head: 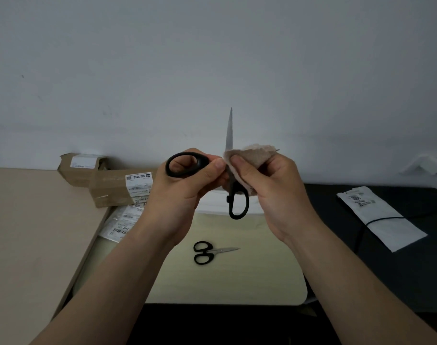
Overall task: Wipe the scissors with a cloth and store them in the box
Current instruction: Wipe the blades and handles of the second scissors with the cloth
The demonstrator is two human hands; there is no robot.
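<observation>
Pale grey wall (212,58) fills the upper half of what we see, and below it lies the cream table (237,282). Labelled cardboard parcels (113,188) sit at its far left corner. We hold the large scissors (230,130) in the air above the far edge, their blades spread wide. Our left hand (182,192) curls its fingers round one black handle loop, thumb on top. The other loop hangs free between our hands. Our right hand (274,190) pinches the beige cloth (254,155) between thumb and fingers over one blade (only its tip pokes out); the other blade points straight up, bare. Small scissors (207,252) lie closed mid-table.
</observation>
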